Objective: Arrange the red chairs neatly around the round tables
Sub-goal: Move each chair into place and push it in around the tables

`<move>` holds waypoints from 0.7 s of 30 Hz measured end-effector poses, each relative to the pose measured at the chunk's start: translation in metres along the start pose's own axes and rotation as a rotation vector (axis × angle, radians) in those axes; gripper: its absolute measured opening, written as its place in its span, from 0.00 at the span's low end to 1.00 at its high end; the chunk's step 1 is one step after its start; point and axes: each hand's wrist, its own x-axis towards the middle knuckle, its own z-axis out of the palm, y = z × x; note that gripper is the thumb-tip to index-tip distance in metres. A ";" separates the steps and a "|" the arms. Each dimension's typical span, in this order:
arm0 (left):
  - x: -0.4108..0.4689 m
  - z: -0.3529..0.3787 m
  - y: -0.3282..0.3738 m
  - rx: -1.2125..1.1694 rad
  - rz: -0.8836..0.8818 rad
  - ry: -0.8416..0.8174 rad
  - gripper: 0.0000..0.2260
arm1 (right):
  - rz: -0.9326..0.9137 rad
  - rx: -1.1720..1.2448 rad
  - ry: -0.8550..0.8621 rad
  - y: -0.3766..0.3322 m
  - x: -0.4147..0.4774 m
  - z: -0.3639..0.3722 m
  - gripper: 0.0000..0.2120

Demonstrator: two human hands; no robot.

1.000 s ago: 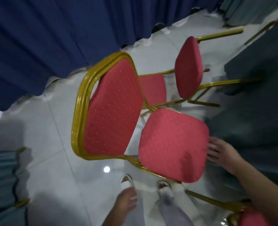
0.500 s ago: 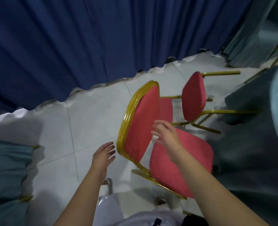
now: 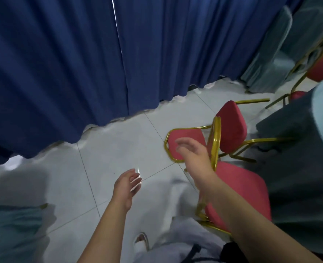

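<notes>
In the head view, your right hand (image 3: pixel 193 154) hovers with loose, spread fingers just beside the gold tube frame of the near red chair (image 3: pixel 238 190) and grasps nothing. I judge it is reaching for the backrest to steer the chair. Your left hand (image 3: pixel 127 184) is also released, over the pale glossy floor (image 3: pixel 119 145). The near chair's padded seat is turned to the cloth-covered table (image 3: pixel 299 149). Behind it, a second red chair (image 3: pixel 230 128) lies on its back, with its thin metal legs pointing at the table.
</notes>
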 end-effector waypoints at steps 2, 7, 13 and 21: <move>0.010 -0.005 0.011 0.015 -0.024 -0.039 0.08 | 0.056 0.001 -0.003 -0.002 0.009 0.019 0.10; 0.052 -0.011 0.042 0.083 -0.083 -0.122 0.08 | 0.108 0.073 0.108 -0.012 0.068 0.043 0.09; 0.136 -0.010 0.131 0.201 -0.045 -0.103 0.09 | 0.175 0.233 0.264 -0.006 0.191 0.074 0.08; 0.230 0.057 0.323 0.370 0.160 -0.063 0.09 | 0.193 0.290 0.185 -0.060 0.363 0.118 0.08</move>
